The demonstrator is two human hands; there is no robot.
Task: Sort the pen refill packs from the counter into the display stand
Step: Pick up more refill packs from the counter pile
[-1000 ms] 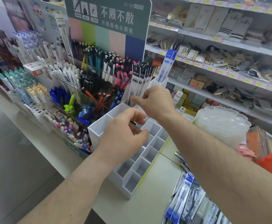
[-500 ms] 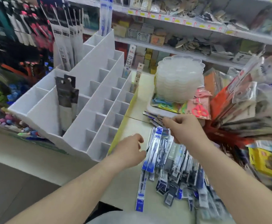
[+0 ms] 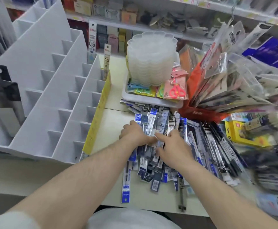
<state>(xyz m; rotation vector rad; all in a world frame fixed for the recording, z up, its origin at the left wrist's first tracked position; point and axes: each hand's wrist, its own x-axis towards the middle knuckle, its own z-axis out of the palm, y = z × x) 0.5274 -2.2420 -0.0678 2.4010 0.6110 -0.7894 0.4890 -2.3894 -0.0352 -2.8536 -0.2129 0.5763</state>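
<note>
"0.5" is showing on two refill packs standing upright [image 3: 92, 40] at the back right of the white display stand [image 3: 55, 90], and again on one pack in the heap of pen refill packs [image 3: 176, 142] lying on the pale surface [image 3: 102, 184]; other print is blurring beyond reading. Both hands are resting on that heap: the left hand [image 3: 133, 134] is curling its fingers into the packs, the right hand [image 3: 173, 144] is pressing down with a finger extended; whether either is actually gripping a pack is hard to tell. The heap is too jumbled to count. One blue pack [image 3: 126, 187] is lying apart, nearer the person. A stack of clear lids [image 3: 151, 57] is sitting on a tray behind.
</note>
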